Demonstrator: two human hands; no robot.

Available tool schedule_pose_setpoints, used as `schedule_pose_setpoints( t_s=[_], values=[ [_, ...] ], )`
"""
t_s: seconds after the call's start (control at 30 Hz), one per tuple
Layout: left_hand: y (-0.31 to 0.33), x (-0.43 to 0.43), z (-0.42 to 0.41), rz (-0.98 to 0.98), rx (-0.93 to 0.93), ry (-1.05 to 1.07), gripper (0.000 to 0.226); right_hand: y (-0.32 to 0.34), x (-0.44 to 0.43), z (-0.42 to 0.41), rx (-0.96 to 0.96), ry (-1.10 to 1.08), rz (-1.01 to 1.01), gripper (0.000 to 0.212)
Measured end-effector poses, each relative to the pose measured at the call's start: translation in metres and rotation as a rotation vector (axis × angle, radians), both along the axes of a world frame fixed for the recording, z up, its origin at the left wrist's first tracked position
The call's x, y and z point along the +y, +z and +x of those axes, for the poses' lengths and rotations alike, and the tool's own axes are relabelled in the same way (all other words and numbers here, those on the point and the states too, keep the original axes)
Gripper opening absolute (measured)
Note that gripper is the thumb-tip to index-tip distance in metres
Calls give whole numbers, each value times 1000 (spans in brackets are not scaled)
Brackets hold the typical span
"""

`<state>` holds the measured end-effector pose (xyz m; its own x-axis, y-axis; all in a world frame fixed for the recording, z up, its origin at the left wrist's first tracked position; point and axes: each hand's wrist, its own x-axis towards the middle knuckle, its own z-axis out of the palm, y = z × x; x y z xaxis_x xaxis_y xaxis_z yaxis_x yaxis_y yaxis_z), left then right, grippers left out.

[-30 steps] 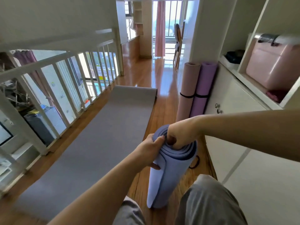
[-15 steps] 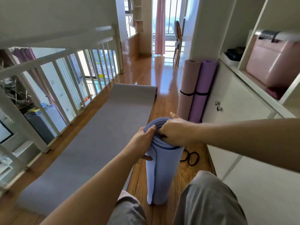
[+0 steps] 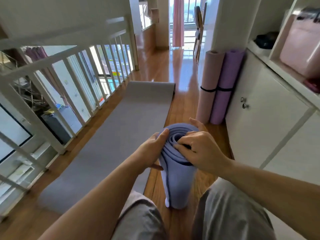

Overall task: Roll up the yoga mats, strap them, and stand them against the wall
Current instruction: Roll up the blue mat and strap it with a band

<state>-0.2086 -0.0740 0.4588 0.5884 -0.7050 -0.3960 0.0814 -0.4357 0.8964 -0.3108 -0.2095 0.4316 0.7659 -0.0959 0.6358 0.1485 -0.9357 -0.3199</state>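
Blue foam mat [image 3: 178,179] stands on end on the wood floor at lower centre of the frame, rolled but unstrapped. Left hand [image 3: 152,149] grips the outer wrap near the top, with the thumb at the rim and the fingers curled round the side. Right hand [image 3: 199,149] sits on the top end, fingertips hooked into the inner coils.

Step in hand, as judged: tightening the spiral before strapping. The next move calls for one hand to keep the roll closed while the other fetches a strap; none shows loose now.

Pink mat [image 3: 207,84] and purple mat [image 3: 225,80], both strapped, stand at centre right. Grey mat [image 3: 112,135] lies flat at centre left.

Half a second ago the right hand covered the whole top end, and black strap loops lay right of the roll – now out of sight.
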Motion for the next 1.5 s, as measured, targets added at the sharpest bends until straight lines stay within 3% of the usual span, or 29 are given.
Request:
schedule_pose_setpoints(
  t_s=[0.17, 0.27, 0.4, 0.47, 0.6, 0.73, 0.87, 1.13, 1.37, 1.5],
  values=[
    [1, -5, -2, -5, -26, -46, 39, -1, 4, -13, -21, -60, 87, 33],
    [5, -12, -4, -9, -57, -80, 28, 7, -2, -14, -1, 28, -88, 32],
    [7, -15, -7, 34, -41, -103, 37, 19, -11, -13, 57, 169, -314, 31],
    [8, -15, -7, 43, -29, -84, 40, 20, -15, -12, 129, 218, -352, 23],
    [9, -12, -5, 57, -26, -39, 40, 37, -24, -12, 394, 304, -214, 20],
    [8, -14, -4, 49, -27, -37, 39, 78, -31, -8, 265, 112, 5, 12],
    [9, -20, -6, 23, -26, -46, 23, 92, -32, -7, 509, -26, -203, 13],
    [5, -36, -3, 68, -33, 27, 45, 80, -18, -1, 649, -262, -337, 13],
    [7, -60, -11, 68, -19, 68, 55, 76, -19, 5, 732, -510, -213, 10],
    [5, -65, -14, 61, -11, 54, 56, 70, -30, 2, 612, -598, -41, 20]
  ],
)
